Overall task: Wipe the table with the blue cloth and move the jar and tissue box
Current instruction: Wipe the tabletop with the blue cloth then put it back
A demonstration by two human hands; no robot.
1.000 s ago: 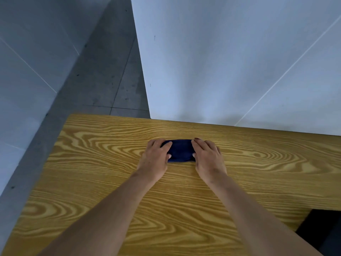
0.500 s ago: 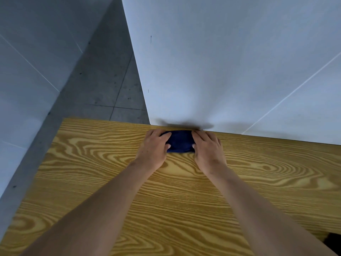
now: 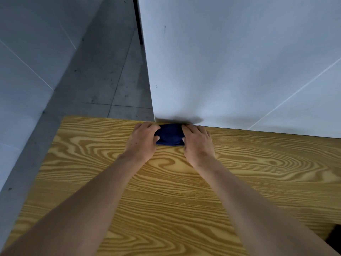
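Note:
A folded dark blue cloth (image 3: 169, 135) lies flat on the wooden table (image 3: 184, 191), right at its far edge against the white wall. My left hand (image 3: 143, 141) presses on the cloth's left end and my right hand (image 3: 198, 143) presses on its right end, fingers curled over it. Only the cloth's middle shows between the hands. No jar or tissue box is in view.
A white wall panel (image 3: 239, 61) rises directly behind the table's far edge. Left of the table is grey tiled floor (image 3: 103, 80) and another white wall (image 3: 22, 71). The table's left edge runs diagonally at the lower left. A dark gap (image 3: 335, 237) shows at the lower right.
Both hands have pushed the blue cloth away from me across the table, from mid-table up to the far edge at the wall.

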